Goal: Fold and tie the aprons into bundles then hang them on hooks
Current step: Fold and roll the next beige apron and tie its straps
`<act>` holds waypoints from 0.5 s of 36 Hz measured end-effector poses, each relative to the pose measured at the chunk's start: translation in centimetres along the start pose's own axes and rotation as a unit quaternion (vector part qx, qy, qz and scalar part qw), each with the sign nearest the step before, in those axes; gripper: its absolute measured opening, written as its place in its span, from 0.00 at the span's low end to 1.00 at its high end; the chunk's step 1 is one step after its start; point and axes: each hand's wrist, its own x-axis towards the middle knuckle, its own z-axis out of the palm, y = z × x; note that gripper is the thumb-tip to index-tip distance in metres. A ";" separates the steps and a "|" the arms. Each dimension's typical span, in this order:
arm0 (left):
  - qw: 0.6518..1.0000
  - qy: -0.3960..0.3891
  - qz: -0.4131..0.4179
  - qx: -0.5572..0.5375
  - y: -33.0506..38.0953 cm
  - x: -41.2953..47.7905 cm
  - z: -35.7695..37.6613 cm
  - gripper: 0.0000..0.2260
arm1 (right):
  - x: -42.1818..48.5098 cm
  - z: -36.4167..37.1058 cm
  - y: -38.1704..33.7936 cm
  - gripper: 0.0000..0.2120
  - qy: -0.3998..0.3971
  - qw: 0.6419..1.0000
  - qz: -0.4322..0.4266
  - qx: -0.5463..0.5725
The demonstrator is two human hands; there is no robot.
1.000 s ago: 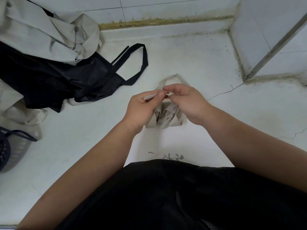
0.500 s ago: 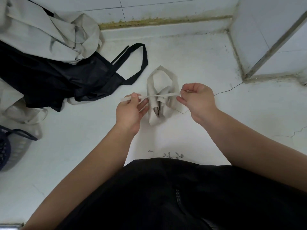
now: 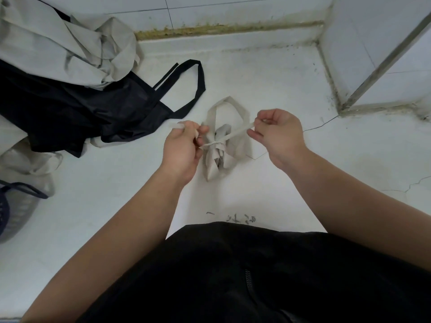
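Head view: left hand (image 3: 180, 151) and right hand (image 3: 281, 134) each pinch a tie (image 3: 236, 133) end across the bundle (image 3: 213, 164) on the bench (image 3: 326, 173); apron pile (image 3: 70, 101) far left, wall corner (image 3: 332, 78) far right.

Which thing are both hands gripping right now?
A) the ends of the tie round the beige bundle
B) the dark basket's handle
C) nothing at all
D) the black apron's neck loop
A: the left hand and the right hand each pinch one end of the tie, which is cinched round the middle of the beige bundle.
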 end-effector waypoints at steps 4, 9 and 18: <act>0.968 -0.115 0.061 0.216 0.7 -0.5 0.6 0.12 | 0.3 0.5 -1.5 0.11 -0.048 0.998 -0.040 0.003; 0.929 -0.188 0.081 0.309 1.5 -0.7 1.0 0.09 | 0.4 0.9 -2.4 0.10 -0.086 0.995 -0.043 0.024; 0.964 -0.116 0.071 0.229 0.9 -1.1 1.3 0.09 | -0.3 0.6 -1.9 0.20 -0.060 0.998 -0.022 0.014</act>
